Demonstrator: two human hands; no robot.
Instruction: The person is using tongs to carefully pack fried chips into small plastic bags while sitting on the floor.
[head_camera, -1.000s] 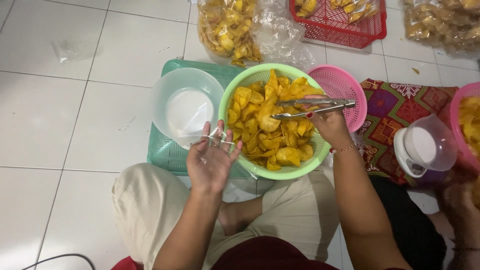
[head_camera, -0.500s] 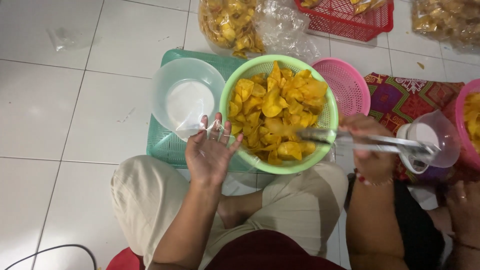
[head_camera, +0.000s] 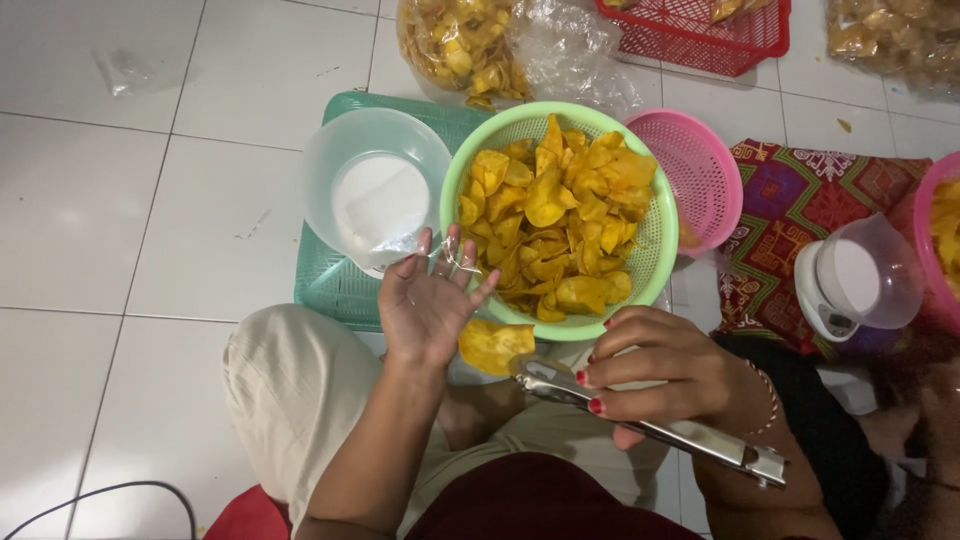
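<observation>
Our right hand (head_camera: 665, 375) has swung the metal tongs (head_camera: 640, 420) back from the far right to our lap, their grip now clamped on one yellow chip (head_camera: 495, 345) beside the green colander (head_camera: 655, 250). Our left hand (head_camera: 430, 305) stays open, palm up, with thin clear plastic (head_camera: 450, 262) draped over its fingers.

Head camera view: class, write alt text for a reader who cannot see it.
The right hand holds metal tongs gripping a yellow chip beside the open left hand, below a green colander of chips on a tiled floor.
</observation>
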